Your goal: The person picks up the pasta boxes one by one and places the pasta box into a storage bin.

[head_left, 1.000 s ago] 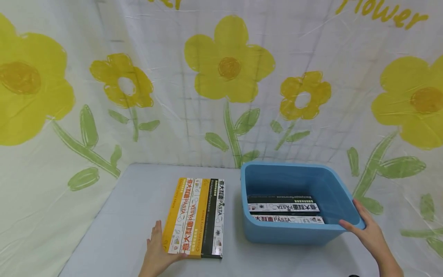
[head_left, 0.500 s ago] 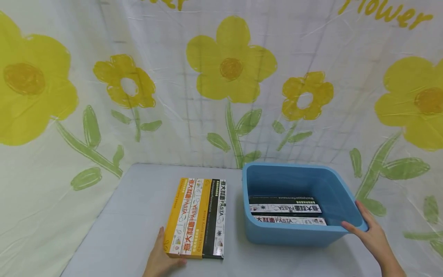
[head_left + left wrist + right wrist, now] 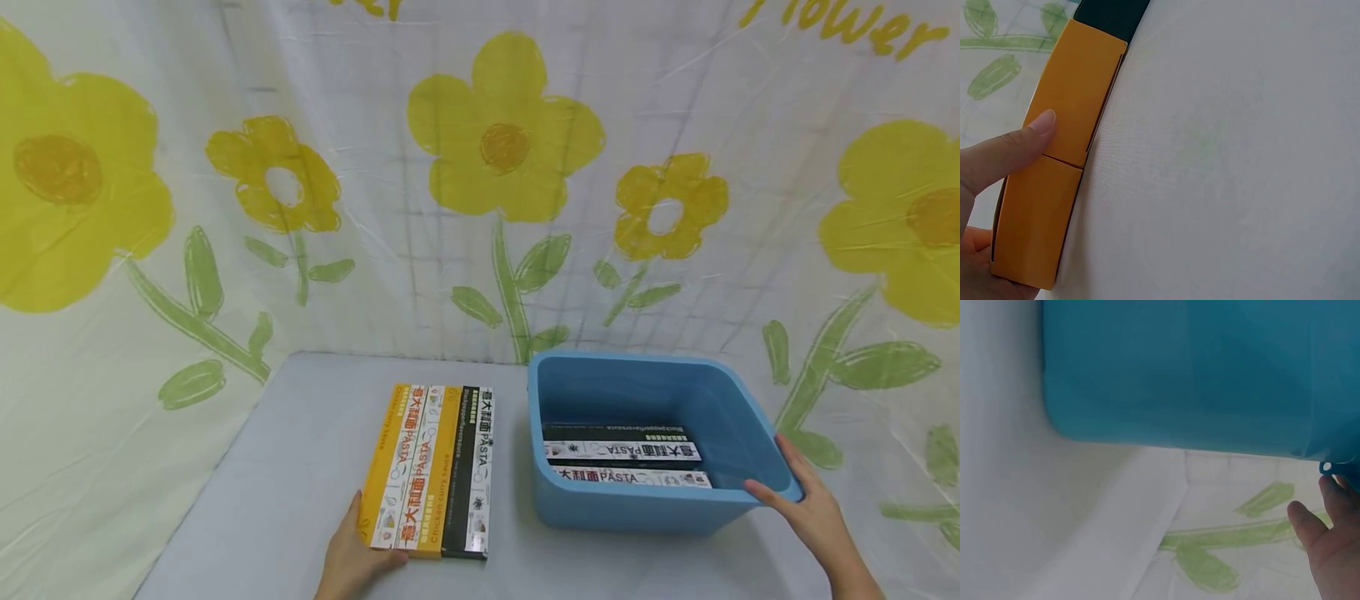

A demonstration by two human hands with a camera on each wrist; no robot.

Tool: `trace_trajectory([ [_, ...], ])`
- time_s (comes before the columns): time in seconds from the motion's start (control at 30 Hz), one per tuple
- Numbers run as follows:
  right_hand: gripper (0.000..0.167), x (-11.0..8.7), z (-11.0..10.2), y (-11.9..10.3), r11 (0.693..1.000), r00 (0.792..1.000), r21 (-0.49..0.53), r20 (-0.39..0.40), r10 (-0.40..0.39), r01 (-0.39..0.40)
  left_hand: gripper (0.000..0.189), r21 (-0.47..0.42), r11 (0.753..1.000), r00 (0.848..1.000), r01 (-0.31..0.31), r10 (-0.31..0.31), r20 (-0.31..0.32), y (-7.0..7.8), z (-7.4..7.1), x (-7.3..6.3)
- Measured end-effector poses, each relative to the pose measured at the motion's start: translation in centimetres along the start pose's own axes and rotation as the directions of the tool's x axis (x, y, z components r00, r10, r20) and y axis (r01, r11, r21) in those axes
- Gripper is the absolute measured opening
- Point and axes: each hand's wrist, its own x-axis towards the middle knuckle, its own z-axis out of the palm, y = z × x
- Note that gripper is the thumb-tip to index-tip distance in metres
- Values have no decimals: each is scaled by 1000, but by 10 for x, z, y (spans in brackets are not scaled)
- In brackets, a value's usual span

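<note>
Three long pasta boxes lie side by side on the left of the table: two yellow-and-white ones [image 3: 378,467] and a black-and-white one [image 3: 467,475]. My left hand [image 3: 354,546] is at their near left corner, fingers along the left side. In the left wrist view its thumb [image 3: 1038,128] rests across the yellow end faces [image 3: 1085,69]. On the right stands a blue plastic bin [image 3: 622,507], with black-and-white pasta boxes [image 3: 622,451] lying inside. My right hand [image 3: 813,508] holds the bin's near right corner, thumb over the rim and fingers outside.
The light table [image 3: 255,467] extends left of the boxes, and a strip of it separates them from the bin. A white curtain with yellow flowers [image 3: 504,150] hangs close behind the table.
My left hand has moved in closer around the near left corner of the yellow boxes. The right hand stays on the bin's corner. The whole view has shifted slightly.
</note>
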Motion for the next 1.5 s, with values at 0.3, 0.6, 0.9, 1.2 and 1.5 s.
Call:
trace_trajectory([
  [0.3, 99, -2, 0, -3, 1000, 1000, 2, 14, -6, 6, 119, 65, 997, 999, 37, -38, 18, -7, -6, -10],
  [0.6, 99, -3, -1, 0, 1000, 1000, -7, -21, -10, 10, 119, 152, 980, 988, 131, -142, 64, -15, -25, -10],
  [0.9, 98, -3, 0, -4, 1000, 1000, -4, -16, -9, 9, 105, 144, 981, 990, 127, -117, -79, -2, -18, -8],
  [1.2, 98, -3, 1, -5, 1000, 1000, 0, -14, -18, 18, 99, 116, 973, 967, 202, -179, -180, 8, -10, -7],
  [1.5, 98, -4, 1, -6, 1000, 1000, -23, -26, -17, 16, 98, 100, 971, 964, 215, -195, -182, 8, -6, -7],
])
